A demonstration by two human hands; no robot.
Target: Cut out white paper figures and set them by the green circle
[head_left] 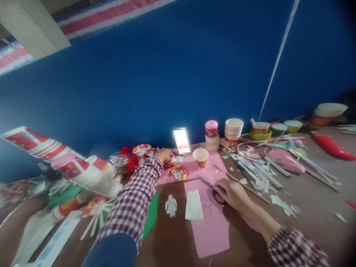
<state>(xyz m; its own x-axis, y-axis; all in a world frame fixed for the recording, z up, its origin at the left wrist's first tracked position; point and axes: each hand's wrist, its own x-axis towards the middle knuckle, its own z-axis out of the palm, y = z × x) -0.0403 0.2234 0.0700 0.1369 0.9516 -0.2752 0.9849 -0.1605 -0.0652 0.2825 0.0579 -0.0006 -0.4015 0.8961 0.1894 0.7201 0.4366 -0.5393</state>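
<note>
My left hand [164,154] reaches to the back of the table, among red and yellow wreath-like craft pieces [141,149]. Its fingers are mostly hidden, so any hold is unclear. My right hand [230,193] is closed over the handles of the scissors [205,182], whose blades point up and left over pink paper [210,237]. Left of the scissors lies a white paper piece with a drawn figure outline [194,205]. Beside it is a cut-out paper figure [171,206]. A round red and yellow ring [178,173] rests near my left hand.
A paper cup [200,157] and stacked cups [233,129] stand at the back. Markers [251,170], a wooden stick [247,185] and paper scraps lie right. Leaning cup stacks [91,178] crowd the left, near another person's arm [25,222]. A blue wall [167,74] rises behind.
</note>
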